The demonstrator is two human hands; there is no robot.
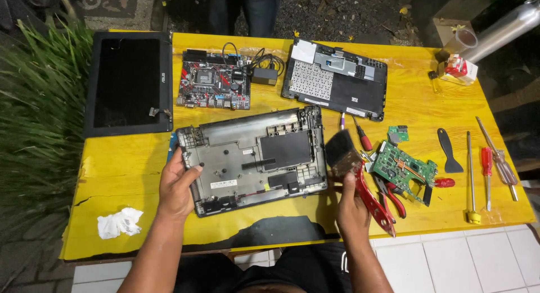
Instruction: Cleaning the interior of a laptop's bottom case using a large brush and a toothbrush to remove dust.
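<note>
An opened grey laptop bottom case (253,158) lies in the middle of the yellow table (129,163). My left hand (177,186) grips its left edge. My right hand (351,206) holds a red-handled paintbrush (360,177), its dark bristles raised just right of the case. A green circuit board (402,169) lies right of the brush, with red-handled pliers (394,200) partly under it.
A laptop screen panel (128,82) lies at far left, a black-and-red motherboard (215,79) and a keyboard frame (334,79) at the back. Screwdrivers (487,169) and a black scraper (449,152) lie at right. A crumpled tissue (118,222) sits front left. A person stands behind the table.
</note>
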